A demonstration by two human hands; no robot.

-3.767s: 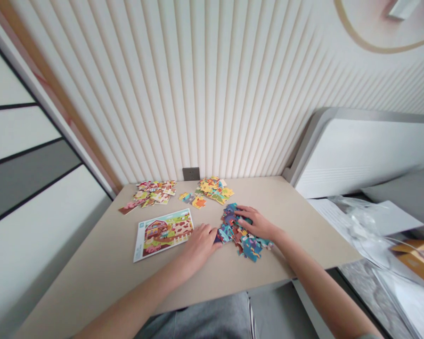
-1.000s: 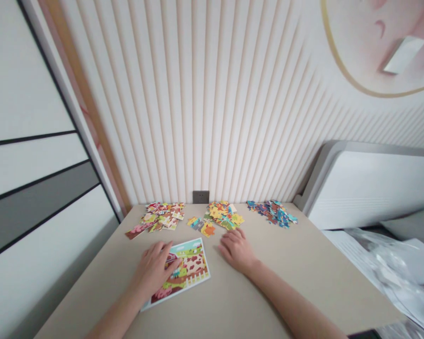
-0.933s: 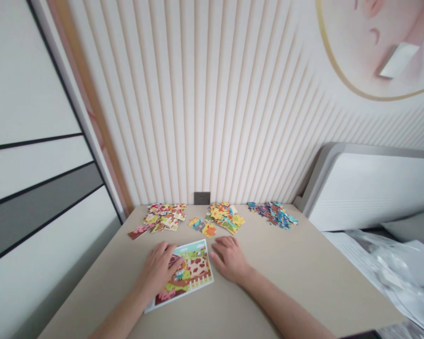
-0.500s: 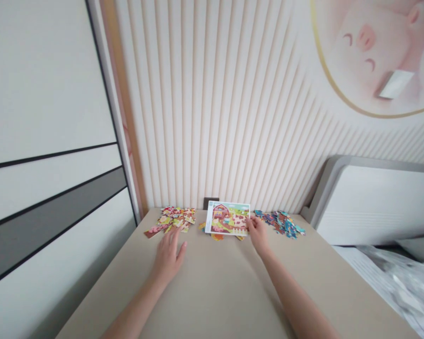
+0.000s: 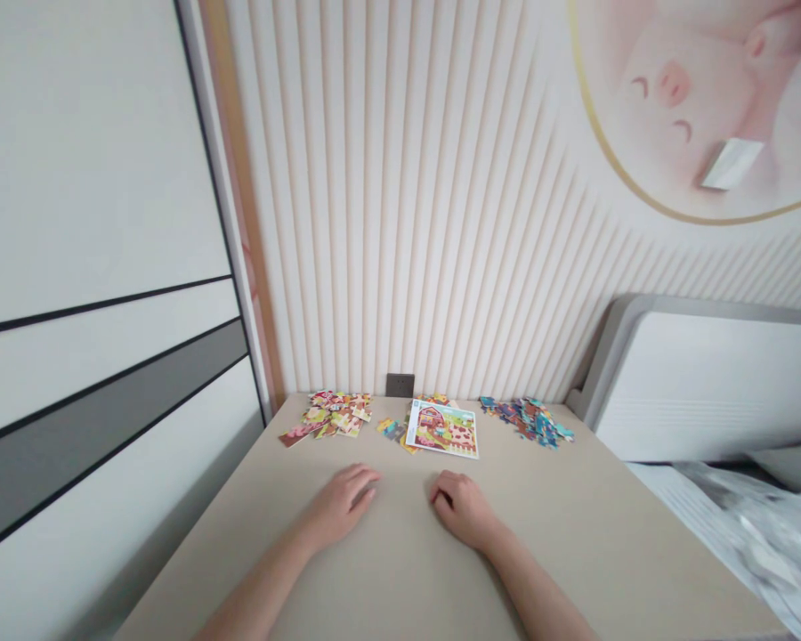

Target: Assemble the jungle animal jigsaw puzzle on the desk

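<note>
A farm picture card (image 5: 443,429) lies at the back middle of the table (image 5: 387,570), resting partly on yellow and blue puzzle pieces (image 5: 392,429). Just in front of the card is my right hand (image 5: 463,507), fingers curled in and nothing seen in them. My left hand (image 5: 343,505) rests to its left with fingers loosely stretched and thumb apart, holding nothing. Beyond my left hand lies a pile of red, green and cream puzzle pieces (image 5: 334,414). To the right of the card is a pile of blue and brown puzzle pieces (image 5: 530,420).
A ribbed wall (image 5: 400,196) rises behind the table, with a dark socket (image 5: 400,385) low on it. White cabinet panels (image 5: 93,178) stand on the left. On the right are a padded headboard (image 5: 721,383) and clear plastic wrapping (image 5: 761,534).
My right hand has let go of the picture card, which now lies on the puzzle pieces, and has drawn back toward me. My left hand has moved back and right, away from the left pile.
</note>
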